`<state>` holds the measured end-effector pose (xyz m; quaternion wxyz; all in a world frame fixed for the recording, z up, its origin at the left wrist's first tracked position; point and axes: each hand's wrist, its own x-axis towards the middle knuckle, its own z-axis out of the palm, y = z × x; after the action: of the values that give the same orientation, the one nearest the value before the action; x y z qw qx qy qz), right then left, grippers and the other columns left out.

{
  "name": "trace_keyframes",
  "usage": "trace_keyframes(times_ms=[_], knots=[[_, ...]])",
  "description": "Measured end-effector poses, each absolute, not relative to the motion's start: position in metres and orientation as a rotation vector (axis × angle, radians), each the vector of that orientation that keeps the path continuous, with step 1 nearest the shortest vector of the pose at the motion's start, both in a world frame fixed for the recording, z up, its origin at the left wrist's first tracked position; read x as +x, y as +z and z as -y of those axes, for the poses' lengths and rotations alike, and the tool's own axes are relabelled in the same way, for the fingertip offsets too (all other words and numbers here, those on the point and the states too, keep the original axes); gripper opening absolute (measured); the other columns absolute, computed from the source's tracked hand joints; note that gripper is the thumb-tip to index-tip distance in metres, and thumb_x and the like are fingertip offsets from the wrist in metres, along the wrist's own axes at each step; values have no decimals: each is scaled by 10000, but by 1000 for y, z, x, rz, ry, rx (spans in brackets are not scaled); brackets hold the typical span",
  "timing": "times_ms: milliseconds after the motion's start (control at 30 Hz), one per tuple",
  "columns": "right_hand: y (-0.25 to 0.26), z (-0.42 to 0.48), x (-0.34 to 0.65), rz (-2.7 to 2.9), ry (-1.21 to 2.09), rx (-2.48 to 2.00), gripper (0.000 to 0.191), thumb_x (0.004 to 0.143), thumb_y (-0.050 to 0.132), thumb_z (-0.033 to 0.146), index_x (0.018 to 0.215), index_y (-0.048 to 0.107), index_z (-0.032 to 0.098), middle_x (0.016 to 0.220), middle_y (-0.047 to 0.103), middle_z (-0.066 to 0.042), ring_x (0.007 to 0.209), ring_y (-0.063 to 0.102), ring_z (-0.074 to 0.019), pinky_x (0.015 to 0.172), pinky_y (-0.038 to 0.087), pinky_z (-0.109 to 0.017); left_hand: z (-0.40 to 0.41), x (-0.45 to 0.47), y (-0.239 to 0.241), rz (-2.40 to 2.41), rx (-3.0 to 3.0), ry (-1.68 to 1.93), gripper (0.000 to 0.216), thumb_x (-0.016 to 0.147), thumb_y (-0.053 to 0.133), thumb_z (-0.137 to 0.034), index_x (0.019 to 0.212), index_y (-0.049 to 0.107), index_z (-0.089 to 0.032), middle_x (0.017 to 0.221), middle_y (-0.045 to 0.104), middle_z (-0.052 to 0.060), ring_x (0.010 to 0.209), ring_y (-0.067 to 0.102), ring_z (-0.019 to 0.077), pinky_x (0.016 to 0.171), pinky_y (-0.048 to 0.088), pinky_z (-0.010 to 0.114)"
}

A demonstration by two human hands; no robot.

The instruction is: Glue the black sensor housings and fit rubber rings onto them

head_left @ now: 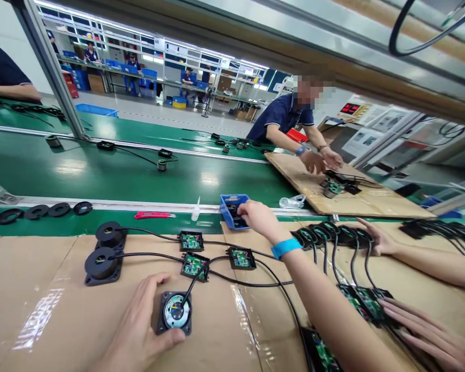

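Observation:
My left hand (141, 318) curves round a square black housing (175, 314) lying on the cardboard, its thumb along the near edge and its fingers by the left side. A round board with coloured wires shows inside the housing, and a black cable rises from it to a small green circuit board in a black case (242, 258). My right hand (259, 219), under a blue wristband, reaches into a small blue bin (228, 218) of black parts. Its fingers are closed at the bin's edge; what they hold is hidden.
Two capped black housings (103, 265) with cables lie to the left. Along the strip behind are black rings (59, 210), a red utility knife (154, 215) and a small white bottle (196, 212). A co-worker's hands (422, 325) handle cabled boards at right; another person works opposite.

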<state>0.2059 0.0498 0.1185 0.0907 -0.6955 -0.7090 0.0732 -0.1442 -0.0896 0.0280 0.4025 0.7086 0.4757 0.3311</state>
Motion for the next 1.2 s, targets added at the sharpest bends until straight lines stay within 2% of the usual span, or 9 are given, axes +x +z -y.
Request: trace_keyframes(times_ms=[133, 300, 467, 667, 800, 867, 1033, 1100, 1200], knots=[[121, -46, 243, 2272, 183, -2199, 126, 932, 669, 263, 959, 662, 140, 1057, 667, -54, 944, 652, -173, 875, 551, -378, 90, -148, 41, -1211, 1696, 915, 689, 869, 495, -753, 1354, 452, -267, 1372, 540, 111, 1269, 508, 356, 1066, 431, 497], [127, -46, 249, 2381, 168, -2097, 29, 880, 668, 125, 862, 676, 147, 997, 681, -43, 906, 649, -168, 857, 532, -349, 80, -153, 51, -1051, 1753, 1143, 403, 1024, 419, -499, 1330, 473, -243, 1299, 575, 103, 1214, 553, 256, 1023, 470, 374], [147, -13, 218, 2252, 122, -1918, 157, 912, 568, 183, 986, 703, 151, 955, 716, -104, 879, 682, -237, 778, 525, -334, 75, -150, 75, -1060, 2023, 1432, 256, 990, 579, -277, 1237, 557, -215, 1204, 580, 81, 1145, 582, 177, 997, 503, 283], [125, 72, 109, 1830, 1088, -1227, 206, 937, 582, 387, 1060, 621, 226, 790, 688, -2, 703, 647, -148, 658, 520, -251, 85, -135, 104, -688, 2580, 1290, 457, 982, 601, -336, 1351, 533, -75, 1310, 565, 187, 1275, 533, 254, 1070, 521, 380], [108, 93, 66, 1516, 1480, -1099, 233, 918, 638, 392, 1022, 503, 233, 759, 600, 39, 704, 578, -111, 668, 468, -221, 87, -135, 107, -673, 2633, 1218, 351, 975, 595, -164, 1299, 561, -33, 1189, 659, 161, 1219, 591, 220, 1068, 530, 317], [104, 93, 59, 1399, 1571, -1072, 307, 895, 671, 448, 951, 462, 230, 750, 569, 47, 702, 549, -103, 659, 448, -213, 86, -138, 107, -758, 2580, 1180, 309, 999, 562, -213, 1269, 583, -64, 1154, 677, 141, 1136, 643, 187, 1015, 558, 267], [101, 89, 62, 1412, 1488, -1078, 309, 941, 591, 507, 919, 444, 237, 779, 551, 36, 701, 542, -115, 639, 463, -230, 82, -145, 106, -848, 2506, 1086, 328, 1021, 521, -294, 1299, 567, -125, 1232, 660, 133, 1136, 660, 173, 1008, 552, 248], [104, 87, 70, 1683, 1273, -1112, 221, 982, 546, 445, 1057, 497, 243, 942, 626, -14, 849, 595, -154, 749, 503, -286, 80, -147, 105, -884, 2369, 989, 348, 985, 591, -255, 1320, 552, -172, 1269, 649, 103, 1170, 641, 175, 1023, 540, 259], [107, 86, 85, 2164, 788, -1135, 477, 896, 700, 429, 1287, 488, 256, 1255, 600, -76, 1158, 532, -245, 959, 456, -399, 77, -148, 102, -934, 2073, 826, 379, 904, 686, -209, 1266, 581, -247, 1226, 672, 34, 1129, 652, 178, 985, 557, 283]])
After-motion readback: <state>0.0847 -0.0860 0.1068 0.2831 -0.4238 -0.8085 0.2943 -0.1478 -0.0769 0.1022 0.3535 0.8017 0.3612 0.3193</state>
